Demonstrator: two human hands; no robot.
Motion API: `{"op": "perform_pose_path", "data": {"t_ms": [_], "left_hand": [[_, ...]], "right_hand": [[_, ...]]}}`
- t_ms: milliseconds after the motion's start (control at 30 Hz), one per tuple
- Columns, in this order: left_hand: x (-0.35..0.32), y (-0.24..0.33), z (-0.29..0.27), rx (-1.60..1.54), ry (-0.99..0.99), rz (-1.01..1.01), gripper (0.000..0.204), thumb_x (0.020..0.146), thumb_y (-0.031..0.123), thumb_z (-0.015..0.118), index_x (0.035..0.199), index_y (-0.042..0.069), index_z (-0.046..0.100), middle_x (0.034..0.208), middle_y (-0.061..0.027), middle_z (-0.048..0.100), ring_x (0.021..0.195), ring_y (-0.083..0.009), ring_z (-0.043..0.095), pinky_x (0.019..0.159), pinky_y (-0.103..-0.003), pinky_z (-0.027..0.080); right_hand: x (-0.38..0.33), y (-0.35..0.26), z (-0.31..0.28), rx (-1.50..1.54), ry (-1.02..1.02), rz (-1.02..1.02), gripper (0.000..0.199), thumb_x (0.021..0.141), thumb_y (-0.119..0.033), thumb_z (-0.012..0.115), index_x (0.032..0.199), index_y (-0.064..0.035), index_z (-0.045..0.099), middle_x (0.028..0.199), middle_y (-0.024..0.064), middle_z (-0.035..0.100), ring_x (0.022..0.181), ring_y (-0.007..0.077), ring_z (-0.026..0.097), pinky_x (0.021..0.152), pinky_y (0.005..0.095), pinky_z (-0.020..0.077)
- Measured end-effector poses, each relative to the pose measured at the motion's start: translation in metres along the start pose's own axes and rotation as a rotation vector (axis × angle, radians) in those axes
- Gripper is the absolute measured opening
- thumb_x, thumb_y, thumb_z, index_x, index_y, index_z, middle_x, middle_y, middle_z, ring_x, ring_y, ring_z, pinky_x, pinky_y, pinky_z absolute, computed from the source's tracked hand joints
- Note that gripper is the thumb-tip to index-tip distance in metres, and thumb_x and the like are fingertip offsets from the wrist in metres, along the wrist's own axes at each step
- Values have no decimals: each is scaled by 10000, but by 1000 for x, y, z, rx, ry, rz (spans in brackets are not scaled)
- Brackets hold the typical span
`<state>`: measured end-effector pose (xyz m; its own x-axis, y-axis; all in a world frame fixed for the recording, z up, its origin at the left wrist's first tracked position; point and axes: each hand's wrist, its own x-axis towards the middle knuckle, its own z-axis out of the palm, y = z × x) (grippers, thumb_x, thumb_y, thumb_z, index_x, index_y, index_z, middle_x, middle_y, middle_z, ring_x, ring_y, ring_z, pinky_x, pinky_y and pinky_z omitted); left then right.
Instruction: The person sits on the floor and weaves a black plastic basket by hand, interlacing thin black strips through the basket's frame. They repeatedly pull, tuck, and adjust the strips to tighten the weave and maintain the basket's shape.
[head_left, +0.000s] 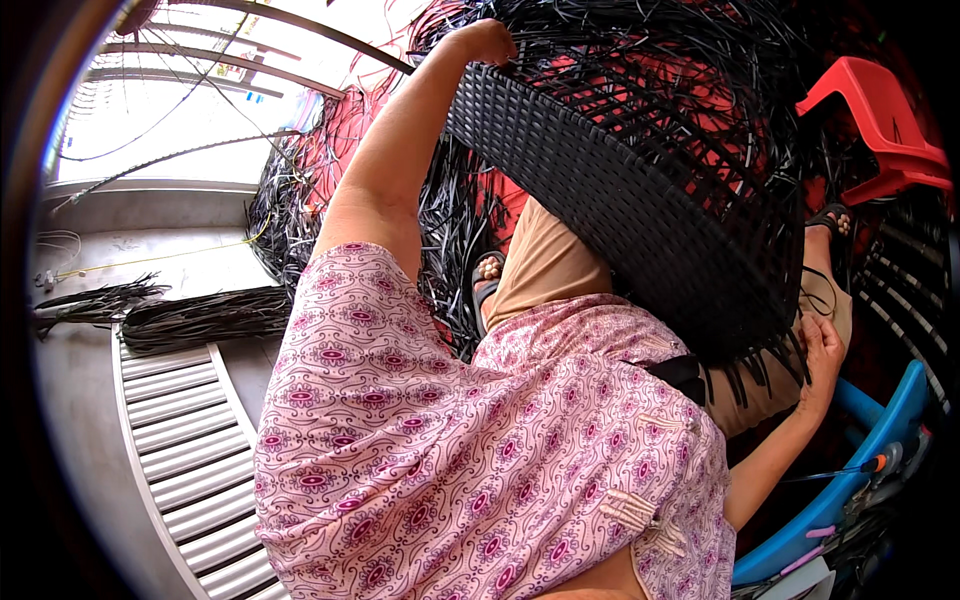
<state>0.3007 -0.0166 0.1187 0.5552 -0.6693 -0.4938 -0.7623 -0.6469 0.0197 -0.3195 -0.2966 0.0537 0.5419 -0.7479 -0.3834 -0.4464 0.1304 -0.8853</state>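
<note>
A black woven panel [600,180] of flat plastic strips lies slantwise across my lap, with loose strip ends hanging from its near right edge. My left hand [485,42] is stretched out to the panel's far left corner, its fingers curled closed over the edge. At the near right corner my right hand [822,350] is closed in a pinch on a thin black strip [820,297], which loops up beside the panel. The right fingertips are close to the loose ends. Part of the panel's far side shows as an open lattice of strips.
Heaps of black strips [690,35] cover the red floor beyond the panel. A red plastic stool [875,120] stands at the far right. Near the lower right is a blue plastic basin or chair [890,430] with tools by it. A white slatted piece [185,440] lies left.
</note>
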Motion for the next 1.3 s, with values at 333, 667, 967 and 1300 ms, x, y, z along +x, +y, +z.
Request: {"op": "perform_pose_path", "data": {"t_ms": [333, 667, 967, 1300], "left_hand": [[5, -71, 35, -221, 363, 66, 228, 790, 212, 699, 1008, 156, 729, 935, -61, 728, 865, -248, 688, 816, -348, 539], [-14, -25, 37, 157, 500, 155, 164, 836, 181, 649, 979, 144, 721, 937, -100, 710, 909, -304, 668, 813, -422, 524], [-16, -36, 31, -316, 524, 52, 222, 861, 259, 634, 1051, 188, 726, 995, -62, 724, 964, -252, 679, 855, -391, 523], [6, -40, 26, 116, 241, -41, 346, 818, 154, 582, 1137, 198, 708, 1090, -74, 704, 1074, -268, 647, 896, -383, 519]], "right_hand": [[1, 6, -16, -3, -26, -17, 146, 915, -160, 681, 939, -16, 681, 679, -71, 489, 608, 17, 389, 553, 182, 312], [-8, 6, -25, -5, 10, 26, 164, 900, -156, 698, 981, -14, 687, 677, -69, 497, 606, 18, 405, 552, 169, 321], [6, 4, -10, -14, -35, -11, 182, 903, -173, 702, 984, -11, 697, 682, -74, 516, 610, 12, 416, 558, 174, 327], [7, 1, -7, -13, -65, -22, 167, 906, -181, 703, 964, -24, 704, 704, -78, 557, 617, 11, 435, 569, 181, 340]]}}
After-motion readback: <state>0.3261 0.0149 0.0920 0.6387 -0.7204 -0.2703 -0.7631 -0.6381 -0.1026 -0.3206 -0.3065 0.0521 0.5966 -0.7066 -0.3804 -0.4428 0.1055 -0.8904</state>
